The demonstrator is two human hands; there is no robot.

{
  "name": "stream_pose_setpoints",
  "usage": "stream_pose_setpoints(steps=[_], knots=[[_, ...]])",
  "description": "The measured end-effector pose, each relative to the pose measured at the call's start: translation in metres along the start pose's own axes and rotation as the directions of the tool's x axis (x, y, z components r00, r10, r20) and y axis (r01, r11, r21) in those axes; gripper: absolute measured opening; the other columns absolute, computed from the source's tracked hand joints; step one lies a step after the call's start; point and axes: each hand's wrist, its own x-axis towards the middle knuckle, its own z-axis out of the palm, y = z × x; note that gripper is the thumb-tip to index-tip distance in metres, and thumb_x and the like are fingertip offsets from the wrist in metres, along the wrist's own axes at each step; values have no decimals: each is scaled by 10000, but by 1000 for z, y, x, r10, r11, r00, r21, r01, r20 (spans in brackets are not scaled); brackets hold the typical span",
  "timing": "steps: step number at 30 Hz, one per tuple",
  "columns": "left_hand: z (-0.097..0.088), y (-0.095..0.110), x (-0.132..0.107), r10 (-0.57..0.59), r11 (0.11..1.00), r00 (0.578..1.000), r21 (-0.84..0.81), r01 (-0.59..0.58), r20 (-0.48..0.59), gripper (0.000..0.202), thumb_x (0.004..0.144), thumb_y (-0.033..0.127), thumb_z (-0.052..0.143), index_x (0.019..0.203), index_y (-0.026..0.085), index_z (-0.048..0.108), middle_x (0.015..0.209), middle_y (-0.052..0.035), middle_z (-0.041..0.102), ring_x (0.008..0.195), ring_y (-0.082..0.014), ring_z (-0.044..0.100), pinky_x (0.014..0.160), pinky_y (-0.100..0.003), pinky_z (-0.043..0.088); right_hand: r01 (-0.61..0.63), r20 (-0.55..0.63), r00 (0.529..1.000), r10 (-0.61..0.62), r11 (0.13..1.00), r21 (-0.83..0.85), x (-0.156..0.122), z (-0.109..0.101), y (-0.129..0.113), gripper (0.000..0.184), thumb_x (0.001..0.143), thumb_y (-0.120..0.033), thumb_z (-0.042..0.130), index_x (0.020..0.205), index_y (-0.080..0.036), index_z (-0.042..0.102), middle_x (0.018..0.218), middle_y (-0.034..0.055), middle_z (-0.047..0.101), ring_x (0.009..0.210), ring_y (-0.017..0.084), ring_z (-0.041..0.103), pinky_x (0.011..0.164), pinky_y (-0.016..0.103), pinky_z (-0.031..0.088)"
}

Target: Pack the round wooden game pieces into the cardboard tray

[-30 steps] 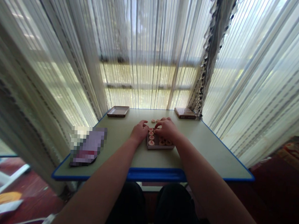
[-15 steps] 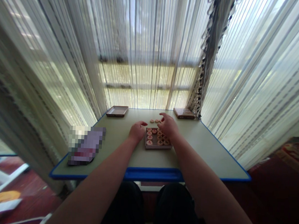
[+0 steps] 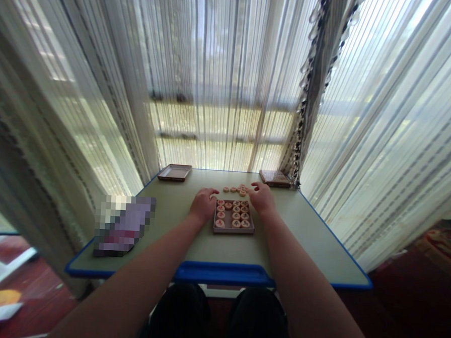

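Observation:
A shallow box [image 3: 228,230] lies in the middle of the table, with rows of round Chinese chess pieces [image 3: 236,223] marked in red and dark characters. Behind it are several loose pieces [image 3: 233,189], some bunched together at the right. My left hand [image 3: 204,204] rests at the box's left side, holding nothing, its thumb and fingers apart. At the right end of the loose pieces is my right hand [image 3: 262,197]. Its index finger and thumb are spread, with the fingertips close to the nearest piece; whether they touch it is unclear.
An open, shallow tray or lid [image 3: 175,172] sits at the table's far left corner. A flat closed box [image 3: 275,178] occupies the far right corner. On the left lies a blurred-out purple item [image 3: 126,229]. Curtains [image 3: 212,128] hang directly behind the blue-edged table [image 3: 304,254].
My right hand has moved off the box to the right, beside the loose pieces, uncovering the box's right side. My left hand stays by the box. The view has tilted slightly.

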Motion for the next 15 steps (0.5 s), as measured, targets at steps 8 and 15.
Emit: stream_pose_setpoints(steps=[8, 15], knots=[[6, 8, 51, 312, 947, 947, 57, -317, 75, 275, 794, 308, 462, 982, 167, 605, 983, -84, 576, 866, -183, 544, 858, -320, 413, 32, 96, 995, -25, 997, -72, 1, 2, 17, 330, 672, -120, 444, 892, -185, 683, 945, 76, 658, 877, 182, 588, 800, 265, 420], [44, -15, 87, 148, 981, 988, -136, -141, 46, 278, 756, 324, 485, 915, 154, 638, 912, -65, 614, 670, -135, 537, 718, -275, 448, -37, -10, 999, 36, 994, -104, 1, 16, 16, 285, 732, -216, 467, 928, -169, 669, 962, 108, 616, 972, 225, 515, 897, 332, 348]])
